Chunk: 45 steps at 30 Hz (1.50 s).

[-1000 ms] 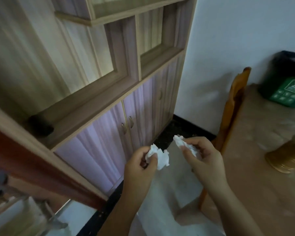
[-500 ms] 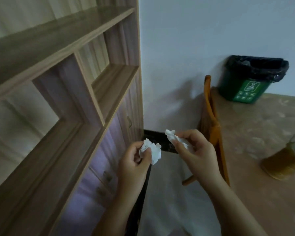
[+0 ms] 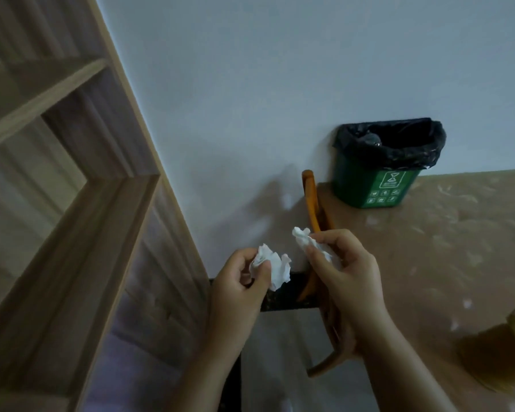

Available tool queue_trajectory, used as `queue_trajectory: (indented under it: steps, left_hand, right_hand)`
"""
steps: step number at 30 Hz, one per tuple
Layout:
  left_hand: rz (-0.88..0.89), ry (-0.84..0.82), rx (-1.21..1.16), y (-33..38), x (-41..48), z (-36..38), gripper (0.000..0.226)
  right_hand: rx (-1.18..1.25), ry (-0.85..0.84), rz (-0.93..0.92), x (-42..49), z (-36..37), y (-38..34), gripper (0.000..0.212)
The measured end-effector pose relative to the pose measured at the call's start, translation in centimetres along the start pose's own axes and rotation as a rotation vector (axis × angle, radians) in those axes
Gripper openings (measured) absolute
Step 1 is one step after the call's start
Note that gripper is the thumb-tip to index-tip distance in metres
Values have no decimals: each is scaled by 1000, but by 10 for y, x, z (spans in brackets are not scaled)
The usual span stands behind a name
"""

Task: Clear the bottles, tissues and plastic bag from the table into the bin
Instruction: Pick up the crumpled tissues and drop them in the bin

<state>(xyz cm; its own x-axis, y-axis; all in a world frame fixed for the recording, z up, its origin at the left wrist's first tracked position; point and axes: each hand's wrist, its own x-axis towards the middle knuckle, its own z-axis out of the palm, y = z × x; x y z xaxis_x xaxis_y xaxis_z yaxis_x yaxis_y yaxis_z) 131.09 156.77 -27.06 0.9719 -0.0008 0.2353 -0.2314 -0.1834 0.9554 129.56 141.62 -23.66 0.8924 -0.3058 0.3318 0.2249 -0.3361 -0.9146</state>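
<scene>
Seen from my head, my left hand (image 3: 238, 285) pinches one crumpled tissue (image 3: 275, 267) and my right hand (image 3: 347, 282) pinches a second tissue (image 3: 305, 240), both in the air short of the green bin (image 3: 375, 185) on the table (image 3: 446, 251) by the wall; they should be weightless and soft, I reckon, so fingertips round each wad's bulk suffice.

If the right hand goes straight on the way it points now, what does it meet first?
Probably the orange chair back just beyond the right hand and its tissue; depth is unclear, so it may pass over to the wall.
</scene>
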Motion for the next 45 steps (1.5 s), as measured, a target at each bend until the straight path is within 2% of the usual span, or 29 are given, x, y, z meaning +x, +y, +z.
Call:
queue_trajectory:
  steps: [6,10,13,18,22,29,35,43,45]
  left_hand:
    - [74,-51,21,3,97,47,18]
    - [66,-130,-9,2,137,74,17]
    - [57,-179,-44,-2,170,95,20]
    - [51,-321,-111,-14,229,129,19]
    - [77,-422,-140,-19,287,152,9]
    - [176,-619,-185,-14,376,201,22]
    - [270,-694,-170,-17,410,256,24]
    - [360,-787,-80,-9,423,321,15]
    - [379,-827,-60,-9,422,329,19]
  right_hand:
    - [-66,81,-2,86,-16,21,5]
    - [-84,180,29,119,-28,33,19]
    - [-136,253,55,139,-36,46,2]
    - [-212,386,78,178,-39,64,12]
    - [-248,498,107,217,-33,74,16]
    - [-332,686,183,279,-30,95,12]
    - [-402,819,243,300,-50,111,9]
    - [-465,800,252,328,-87,134,10]
    - [-464,810,246,332,-92,139,11]
